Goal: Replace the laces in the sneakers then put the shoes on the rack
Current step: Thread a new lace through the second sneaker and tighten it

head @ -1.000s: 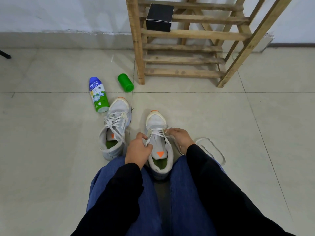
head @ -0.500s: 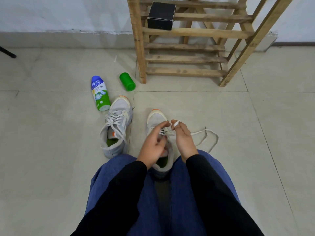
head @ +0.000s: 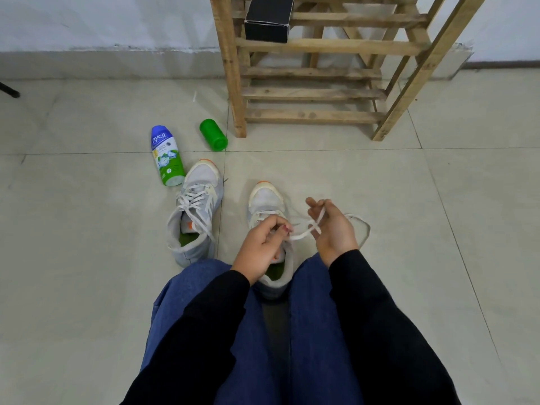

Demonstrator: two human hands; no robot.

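Note:
Two grey-white sneakers stand on the tiled floor, toes pointing away from me. The left sneaker (head: 196,211) is laced and lies apart from my hands. The right sneaker (head: 266,201) sits between my knees, its heel half hidden. My left hand (head: 260,247) is over its tongue and pinches the white lace (head: 304,233) with curled fingers. My right hand (head: 331,229) is raised just right of the shoe, and the lace runs between its fingers. A loose loop of lace trails on the floor to its right. The wooden shoe rack (head: 315,92) stands ahead.
A blue-and-green bottle (head: 167,155) and a green cap (head: 213,138) lie on the floor left of the rack. A black box (head: 268,19) sits on an upper rack shelf. A white wall runs behind. A dark object (head: 8,90) shows at the far left edge.
My right hand has lifted and moved right, drawing the lace out sideways. My left hand has curled onto the lace over the right sneaker's tongue.

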